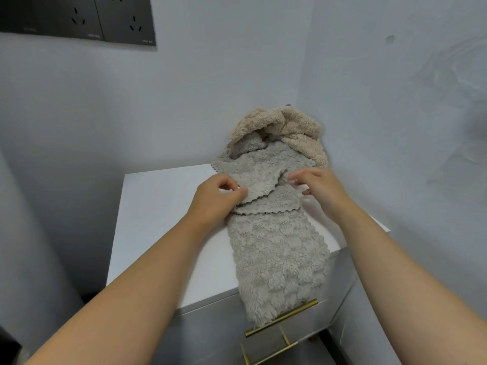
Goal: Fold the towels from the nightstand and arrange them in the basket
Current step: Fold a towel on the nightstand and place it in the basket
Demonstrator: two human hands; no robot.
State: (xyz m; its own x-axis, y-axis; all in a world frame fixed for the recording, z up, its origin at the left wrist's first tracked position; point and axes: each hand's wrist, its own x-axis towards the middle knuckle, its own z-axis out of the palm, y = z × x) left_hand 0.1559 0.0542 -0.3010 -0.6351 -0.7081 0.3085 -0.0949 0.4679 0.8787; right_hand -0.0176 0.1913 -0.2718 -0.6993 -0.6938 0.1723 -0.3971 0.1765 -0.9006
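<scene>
A grey fluffy towel (276, 248) lies lengthwise on the white nightstand (158, 212), its near end hanging over the front edge. A second grey towel (261, 169) lies across its far end, and a beige towel (295, 130) is bunched in the wall corner behind. My left hand (218, 198) pinches the left edge of the upper grey towel. My right hand (319, 185) has curled fingers at that towel's right edge, seemingly pinching the fabric. No basket is in view.
White walls close in behind and to the right of the nightstand. Dark wall sockets (79, 19) sit at the upper left. A brass drawer handle (284, 317) runs along the nightstand front below the hanging towel end.
</scene>
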